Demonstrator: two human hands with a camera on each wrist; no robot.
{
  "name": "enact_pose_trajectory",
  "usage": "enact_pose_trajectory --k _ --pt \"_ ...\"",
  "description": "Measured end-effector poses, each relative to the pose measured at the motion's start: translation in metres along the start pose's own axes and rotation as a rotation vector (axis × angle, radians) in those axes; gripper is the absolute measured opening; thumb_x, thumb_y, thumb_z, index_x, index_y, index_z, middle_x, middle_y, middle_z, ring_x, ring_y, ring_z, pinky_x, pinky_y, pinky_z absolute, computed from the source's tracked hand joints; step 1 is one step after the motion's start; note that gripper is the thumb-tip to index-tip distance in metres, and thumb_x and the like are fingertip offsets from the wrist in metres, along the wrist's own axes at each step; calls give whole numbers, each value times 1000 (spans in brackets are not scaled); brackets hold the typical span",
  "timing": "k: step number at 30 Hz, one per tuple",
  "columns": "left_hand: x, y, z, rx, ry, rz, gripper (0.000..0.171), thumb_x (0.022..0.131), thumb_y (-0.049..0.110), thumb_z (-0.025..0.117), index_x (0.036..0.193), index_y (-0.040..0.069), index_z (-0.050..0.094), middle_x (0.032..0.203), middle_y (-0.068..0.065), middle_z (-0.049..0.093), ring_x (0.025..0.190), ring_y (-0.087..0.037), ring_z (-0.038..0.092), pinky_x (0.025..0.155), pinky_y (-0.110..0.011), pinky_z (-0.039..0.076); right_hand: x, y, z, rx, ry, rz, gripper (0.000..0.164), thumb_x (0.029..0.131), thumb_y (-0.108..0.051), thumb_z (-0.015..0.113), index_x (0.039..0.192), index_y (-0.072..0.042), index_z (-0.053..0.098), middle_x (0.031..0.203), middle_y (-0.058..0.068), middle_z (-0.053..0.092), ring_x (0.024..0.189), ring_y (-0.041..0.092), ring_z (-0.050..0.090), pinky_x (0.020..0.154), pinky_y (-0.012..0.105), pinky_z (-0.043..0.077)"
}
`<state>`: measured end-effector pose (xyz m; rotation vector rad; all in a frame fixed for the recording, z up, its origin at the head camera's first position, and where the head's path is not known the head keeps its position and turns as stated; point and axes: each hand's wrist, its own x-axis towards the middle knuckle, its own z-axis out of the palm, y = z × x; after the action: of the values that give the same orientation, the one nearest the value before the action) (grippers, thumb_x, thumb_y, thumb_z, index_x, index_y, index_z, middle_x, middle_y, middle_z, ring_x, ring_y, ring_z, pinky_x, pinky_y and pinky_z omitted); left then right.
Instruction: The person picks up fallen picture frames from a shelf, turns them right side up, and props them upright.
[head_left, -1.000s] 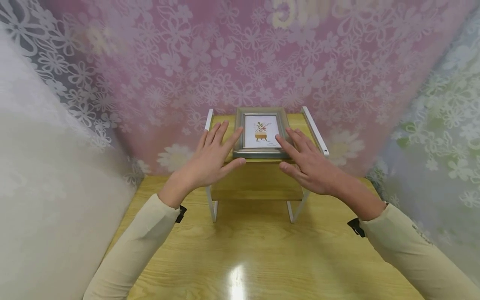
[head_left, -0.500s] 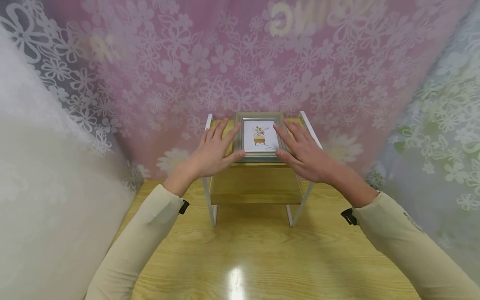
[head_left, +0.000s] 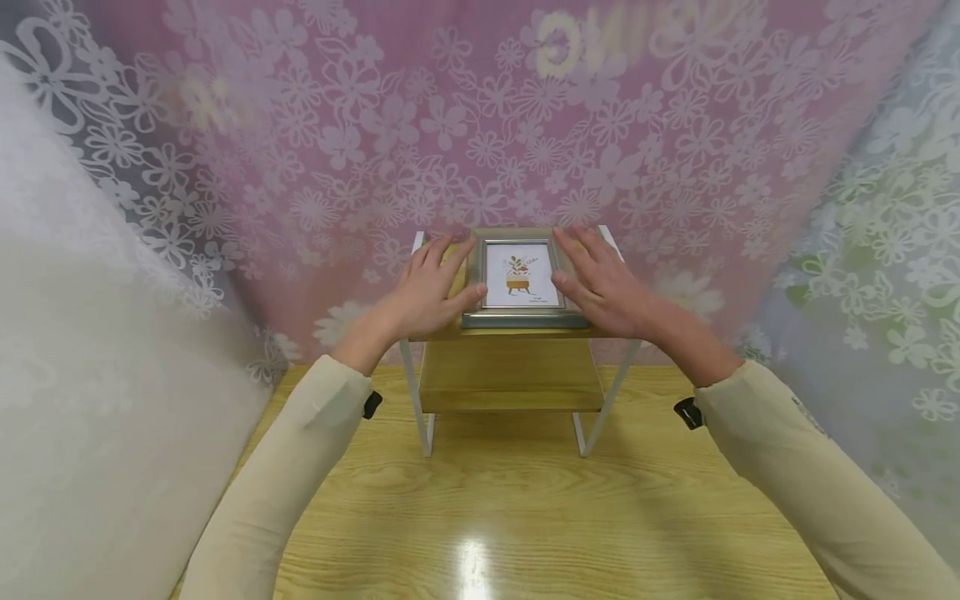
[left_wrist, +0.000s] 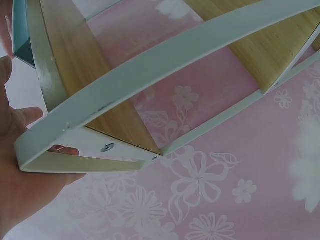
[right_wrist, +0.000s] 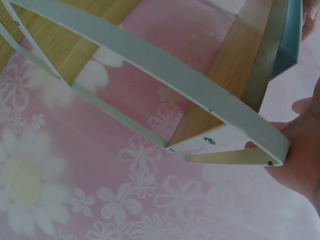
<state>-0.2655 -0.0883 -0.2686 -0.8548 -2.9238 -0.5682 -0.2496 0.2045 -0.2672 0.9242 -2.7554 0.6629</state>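
A picture frame (head_left: 523, 319) with a plant-pot drawing lies face up on the wooden top of a small two-tier table (head_left: 510, 367). My left hand (head_left: 429, 290) spreads straight fingers over the table's left side, its thumb and index fingertips right at the frame's left edge. On the other side my right hand (head_left: 609, 285) lies with extended fingers, the fingertips overlapping the frame's right border. In the left wrist view, the left hand (left_wrist: 30, 185) is beside the white metal side bar (left_wrist: 150, 77). The right hand (right_wrist: 297, 150) appears likewise by the other bar (right_wrist: 150, 60) in the right wrist view.
The table's white metal legs (head_left: 592, 429) stand on a wood-grain surface (head_left: 465, 500). Behind hangs a pink floral curtain (head_left: 375, 158); a pale sheet (head_left: 120, 375) is on the left, another floral sheet (head_left: 892, 275) on the right. A lower shelf (head_left: 510, 398) sits beneath the top.
Both hands have moved forward, away from me, along the frame's sides. The right fingertips have shifted from over the picture's edge toward the frame's right border. The head view has tilted slightly up.
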Motion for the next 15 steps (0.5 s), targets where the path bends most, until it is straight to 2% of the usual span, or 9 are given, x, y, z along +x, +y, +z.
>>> enact_pose_trajectory --k 7,10,15 --pt "7 -1 2 -35 9 19 75 103 55 38 161 19 9 165 -18 6 151 -40 1 119 -61 7 4 6 1 84 -46 68 75 105 -56 27 161 -12 4 166 16 -5 152 35 -8 117 63 1" --pt "7 -2 4 -50 30 26 73 104 53 40 161 18 11 164 -17 9 152 -36 4 119 -59 12 5 8 3 101 -41 76 74 105 -54 29 161 -11 4 166 16 -3 152 34 -6 118 62 3" --pt "7 0 7 -68 62 75 71 104 49 43 160 16 15 163 -17 13 151 -34 13 118 -55 22 7 10 4 128 2 80 74 106 -51 32 160 -8 6 165 19 7 152 35 4 119 58 7"
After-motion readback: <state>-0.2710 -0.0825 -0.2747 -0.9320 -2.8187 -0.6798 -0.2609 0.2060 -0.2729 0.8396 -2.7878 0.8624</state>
